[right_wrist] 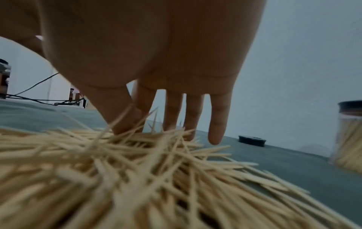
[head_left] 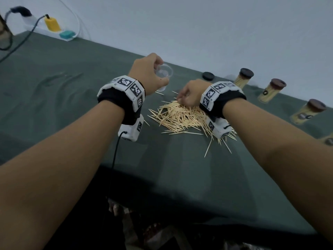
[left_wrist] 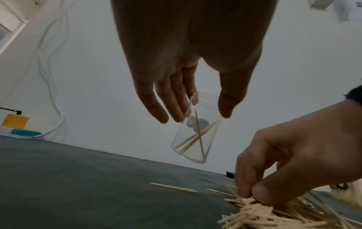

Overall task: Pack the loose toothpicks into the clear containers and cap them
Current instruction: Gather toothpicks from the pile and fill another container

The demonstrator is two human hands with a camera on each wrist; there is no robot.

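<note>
Left hand (head_left: 147, 73) holds the small clear plastic container (left_wrist: 195, 128) tilted just above the green-clothed counter (head_left: 72, 98), mouth up for easy loading. Right hand (head_left: 189, 94) pinches sticks from the pale wooden toothpick pile (head_left: 180, 118) just beside it.

On my tabletop (head_left: 72, 109) the toothpick pile (head_left: 180, 118) lies under my right hand (head_left: 191, 94). My left hand (head_left: 147, 73) holds the open container (head_left: 163, 76) above and left of it, a few toothpicks inside. The loose cap (head_left: 208, 76) sits behind the pile, three capped containers (head_left: 243, 78) to its right.
</note>
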